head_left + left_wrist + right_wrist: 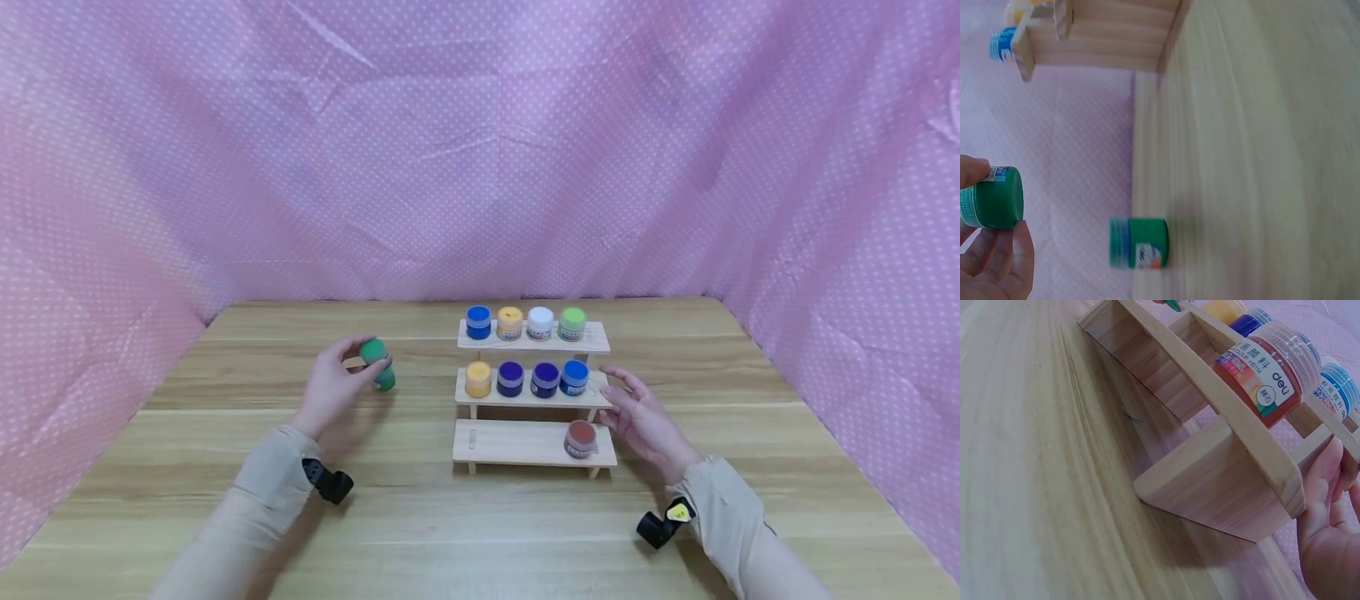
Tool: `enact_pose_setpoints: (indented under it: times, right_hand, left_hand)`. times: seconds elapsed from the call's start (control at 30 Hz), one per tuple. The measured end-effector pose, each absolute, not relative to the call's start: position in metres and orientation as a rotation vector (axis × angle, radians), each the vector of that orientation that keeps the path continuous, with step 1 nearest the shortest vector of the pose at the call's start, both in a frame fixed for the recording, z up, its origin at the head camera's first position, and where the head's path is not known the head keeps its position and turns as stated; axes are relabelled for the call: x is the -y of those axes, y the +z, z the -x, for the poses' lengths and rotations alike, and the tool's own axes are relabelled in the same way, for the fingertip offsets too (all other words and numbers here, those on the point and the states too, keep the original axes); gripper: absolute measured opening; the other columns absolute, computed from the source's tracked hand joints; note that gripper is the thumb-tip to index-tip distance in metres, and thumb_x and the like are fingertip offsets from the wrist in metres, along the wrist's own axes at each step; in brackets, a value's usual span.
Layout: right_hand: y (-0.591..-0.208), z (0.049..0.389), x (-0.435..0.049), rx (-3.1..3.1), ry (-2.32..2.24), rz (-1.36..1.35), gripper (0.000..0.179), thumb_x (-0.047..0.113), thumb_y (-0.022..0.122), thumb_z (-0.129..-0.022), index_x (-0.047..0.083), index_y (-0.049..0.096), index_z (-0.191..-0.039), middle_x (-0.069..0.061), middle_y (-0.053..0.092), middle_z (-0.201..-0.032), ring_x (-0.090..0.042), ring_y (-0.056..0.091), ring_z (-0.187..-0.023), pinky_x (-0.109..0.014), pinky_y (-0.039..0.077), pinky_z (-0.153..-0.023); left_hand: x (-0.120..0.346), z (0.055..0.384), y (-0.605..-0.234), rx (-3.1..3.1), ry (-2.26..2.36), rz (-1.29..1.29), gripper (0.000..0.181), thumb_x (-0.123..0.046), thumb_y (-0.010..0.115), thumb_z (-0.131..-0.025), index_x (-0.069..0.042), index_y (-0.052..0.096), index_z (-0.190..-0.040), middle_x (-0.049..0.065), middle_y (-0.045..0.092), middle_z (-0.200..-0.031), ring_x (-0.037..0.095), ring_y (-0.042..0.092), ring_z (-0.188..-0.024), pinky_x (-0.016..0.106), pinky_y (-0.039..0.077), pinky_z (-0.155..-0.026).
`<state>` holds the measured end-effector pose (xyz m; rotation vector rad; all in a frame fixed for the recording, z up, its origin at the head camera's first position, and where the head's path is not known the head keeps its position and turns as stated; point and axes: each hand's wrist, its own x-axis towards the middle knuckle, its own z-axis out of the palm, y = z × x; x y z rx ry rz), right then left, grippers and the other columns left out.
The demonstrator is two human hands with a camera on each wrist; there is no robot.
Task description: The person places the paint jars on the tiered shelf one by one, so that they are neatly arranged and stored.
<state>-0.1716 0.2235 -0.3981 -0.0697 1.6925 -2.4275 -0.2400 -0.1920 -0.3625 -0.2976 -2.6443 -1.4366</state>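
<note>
My left hand (333,383) pinches a green paint jar (1000,200) between thumb and fingers, raised above the table. Just beyond it a second green paint jar (1147,244) stands on the tabletop, apart from the hand. To the right is a three-tier wooden display rack (513,442). My right hand (645,417) grips the right end of its middle shelf, thumb at the shelf edge in the right wrist view. A brown-red paint jar (1260,378) sits at the right end of the lowest shelf.
The middle shelf bears a yellow jar (477,379), two purple jars (510,379) and a blue jar (574,377). On the top shelf stand blue, yellow, white (540,323) and light green jars (572,324). A pink dotted cloth (495,167) surrounds the wooden table (420,525).
</note>
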Motion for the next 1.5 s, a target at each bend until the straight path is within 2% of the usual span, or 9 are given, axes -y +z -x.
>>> enact_pose_setpoints:
  times: [0.23, 0.37, 0.43, 0.6, 0.8, 1.13, 1.37, 1.5]
  right_hand:
    - [-0.398, 0.172, -0.224, -1.710, -2.429, 0.081, 0.024, 0.010, 0.048, -0.098, 0.023, 0.046, -0.119, 0.008, 0.063, -0.092, -0.002, 0.059, -0.072, -0.015, 0.052, -0.069]
    - [-0.398, 0.172, -0.225, -1.709, -2.431, 0.077, 0.024, 0.010, 0.049, -0.098, 0.023, 0.046, -0.119, 0.008, 0.063, -0.092, -0.002, 0.059, -0.071, -0.015, 0.052, -0.069]
    - [-0.398, 0.172, -0.224, -1.713, -2.426, 0.066, 0.024, 0.010, 0.049, -0.098, 0.024, 0.047, -0.118, 0.008, 0.063, -0.092, -0.003, 0.059, -0.071, -0.015, 0.052, -0.069]
    - [-0.399, 0.171, -0.222, -1.715, -2.415, 0.079, 0.023, 0.010, 0.048, -0.098, 0.022, 0.047, -0.118, 0.008, 0.065, -0.092, -0.003, 0.060, -0.074, -0.015, 0.052, -0.069]
    - [-0.400, 0.171, -0.223, -1.705, -2.431, 0.080, 0.024, 0.008, 0.046, -0.099, 0.022, 0.047, -0.119, 0.008, 0.066, -0.094, -0.002, 0.061, -0.073, -0.015, 0.052, -0.069]
    - [-0.398, 0.172, -0.222, -1.695, -2.431, 0.090, 0.023, 0.009, 0.047, -0.099, 0.023, 0.048, -0.117, 0.008, 0.065, -0.095, -0.003, 0.061, -0.073, -0.015, 0.052, -0.068]
    - [-0.396, 0.171, -0.222, -1.682, -2.442, 0.091, 0.024, 0.009, 0.047, -0.099, 0.022, 0.048, -0.119, 0.007, 0.065, -0.095, -0.003, 0.062, -0.073, -0.015, 0.052, -0.068]
    - [-0.397, 0.171, -0.222, -1.689, -2.441, 0.089, 0.023, 0.009, 0.048, -0.099, 0.023, 0.049, -0.117, 0.008, 0.065, -0.094, -0.002, 0.061, -0.072, -0.015, 0.052, -0.068]
  left_hand:
    - [0.178, 0.234, -0.355, 2.622, -1.508, 0.260, 0.054, -0.032, 0.070, -0.086, -0.007, 0.053, -0.130, 0.013, 0.057, -0.124, 0.027, 0.059, -0.110, 0.026, 0.056, -0.084]
    - [0.173, 0.230, -0.352, 2.582, -1.574, 0.247, 0.053, -0.031, 0.071, -0.085, -0.007, 0.054, -0.129, 0.012, 0.057, -0.122, 0.027, 0.062, -0.103, 0.019, 0.055, -0.077]
    - [0.170, 0.228, -0.353, 2.553, -1.627, 0.252, 0.052, -0.027, 0.072, -0.085, -0.006, 0.054, -0.128, 0.013, 0.057, -0.121, 0.028, 0.063, -0.103, 0.019, 0.056, -0.075]
    - [0.165, 0.225, -0.354, 2.510, -1.751, 0.262, 0.050, -0.021, 0.072, -0.085, -0.004, 0.054, -0.128, 0.015, 0.056, -0.120, 0.029, 0.061, -0.107, 0.020, 0.056, -0.077]
    - [0.157, 0.221, -0.347, 2.505, -1.714, 0.271, 0.049, -0.026, 0.074, -0.083, -0.006, 0.057, -0.125, 0.010, 0.059, -0.118, 0.022, 0.058, -0.108, 0.016, 0.053, -0.081]
    - [0.141, 0.215, -0.345, 2.512, -1.700, 0.303, 0.045, -0.019, 0.074, -0.083, -0.008, 0.058, -0.124, 0.010, 0.061, -0.116, 0.023, 0.059, -0.105, 0.023, 0.055, -0.083]
    - [0.130, 0.209, -0.343, 2.488, -1.720, 0.366, 0.042, -0.013, 0.075, -0.082, -0.008, 0.060, -0.121, 0.009, 0.060, -0.118, 0.023, 0.058, -0.109, 0.023, 0.056, -0.083]
    - [0.122, 0.206, -0.342, 2.461, -1.743, 0.448, 0.042, -0.009, 0.075, -0.080, -0.006, 0.060, -0.120, 0.009, 0.061, -0.117, 0.023, 0.058, -0.109, 0.029, 0.056, -0.084]
